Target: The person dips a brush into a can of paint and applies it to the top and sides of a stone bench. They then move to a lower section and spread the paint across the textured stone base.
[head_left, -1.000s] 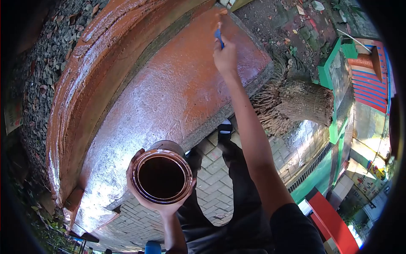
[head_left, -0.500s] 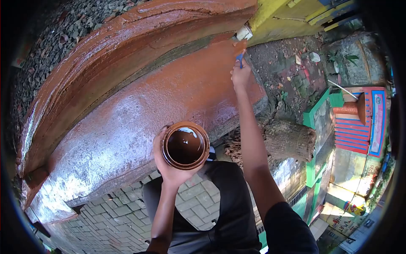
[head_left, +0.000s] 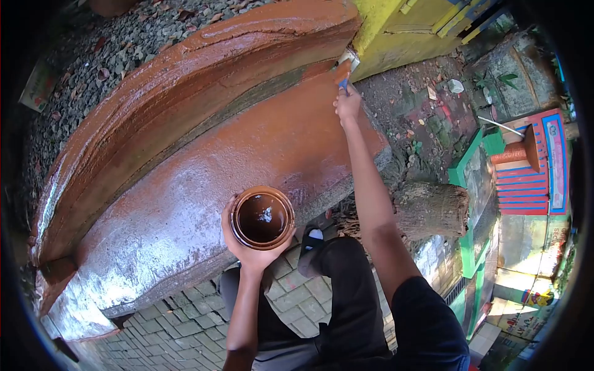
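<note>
My left hand (head_left: 250, 247) is wrapped round a round container (head_left: 262, 217) with brown liquid in it, held upright above the near edge of the slab. My right hand (head_left: 348, 105) grips the blue handle of a paintbrush (head_left: 343, 77), its reddish-brown bristles at the far corner of the slab, beside a small white patch and the yellow wall. Under both hands lies the concrete slab (head_left: 247, 133), reddish-brown at its far part and greyer and shiny at its near left part. A raised curved edge (head_left: 185, 52) in reddish brown runs along it.
Gravel (head_left: 142, 43) lies beyond the curved edge. The yellow wall (head_left: 396, 49) stands at the top. A tree stump (head_left: 433, 209), green posts and a red-and-blue structure (head_left: 529, 167) are at the right. Grey paving (head_left: 185, 315) and my legs are below.
The view has shifted slightly. The brush and my right hand have moved a little up and left, closer to the white patch. The container sits slightly lower and further left. A foot now shows.
</note>
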Motion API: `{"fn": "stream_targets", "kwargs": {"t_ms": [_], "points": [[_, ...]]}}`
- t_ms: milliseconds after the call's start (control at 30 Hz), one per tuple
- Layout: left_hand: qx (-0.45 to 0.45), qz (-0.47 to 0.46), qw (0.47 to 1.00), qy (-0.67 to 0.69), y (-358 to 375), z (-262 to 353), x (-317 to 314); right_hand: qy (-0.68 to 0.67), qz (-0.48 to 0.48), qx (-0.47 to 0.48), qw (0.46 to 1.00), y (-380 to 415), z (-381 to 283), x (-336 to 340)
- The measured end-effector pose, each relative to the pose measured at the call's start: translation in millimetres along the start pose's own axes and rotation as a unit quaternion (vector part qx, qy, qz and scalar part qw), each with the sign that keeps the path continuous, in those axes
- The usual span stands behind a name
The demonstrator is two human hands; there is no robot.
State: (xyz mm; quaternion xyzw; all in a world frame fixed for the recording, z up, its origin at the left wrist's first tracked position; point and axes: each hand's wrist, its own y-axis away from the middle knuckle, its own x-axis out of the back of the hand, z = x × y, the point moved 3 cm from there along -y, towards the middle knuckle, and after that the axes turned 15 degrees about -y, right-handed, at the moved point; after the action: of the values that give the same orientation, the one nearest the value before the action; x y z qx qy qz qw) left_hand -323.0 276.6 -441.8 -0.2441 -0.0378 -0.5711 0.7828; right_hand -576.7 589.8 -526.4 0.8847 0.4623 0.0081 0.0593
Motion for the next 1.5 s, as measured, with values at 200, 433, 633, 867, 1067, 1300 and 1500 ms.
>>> {"fn": "stream_targets", "kwargs": {"t_ms": [200, 433, 633, 867, 1067, 1300, 1500], "points": [[-0.016, -0.045, 0.995, -0.084, -22, 15, -6, 0.059, -0.15, -0.078, 0.984, 30, 1, -17], [-0.025, -0.06, 0.988, -0.141, -69, 13, -14, 0.189, -0.025, 0.078, 0.978, -27, 6, 20], [-0.041, -0.034, 0.983, -0.173, -99, 19, -21, 0.193, -0.087, 0.062, 0.975, 21, 33, -30], [-0.048, -0.024, 0.98, -0.19, -114, 23, -21, 0.116, -0.018, 0.076, 0.99, 5, -1, 7], [-0.037, -0.021, 0.973, -0.228, -109, 23, -14, 0.175, -0.099, 0.161, 0.966, 54, 25, -63], [-0.002, -0.037, 0.977, -0.211, -102, 26, -8, 0.16, -0.104, 0.094, 0.977, 79, 5, -15], [0.003, -0.03, 0.975, -0.22, -95, 25, 5, 0.157, -0.127, 0.08, 0.976, 50, 20, -64]]}}
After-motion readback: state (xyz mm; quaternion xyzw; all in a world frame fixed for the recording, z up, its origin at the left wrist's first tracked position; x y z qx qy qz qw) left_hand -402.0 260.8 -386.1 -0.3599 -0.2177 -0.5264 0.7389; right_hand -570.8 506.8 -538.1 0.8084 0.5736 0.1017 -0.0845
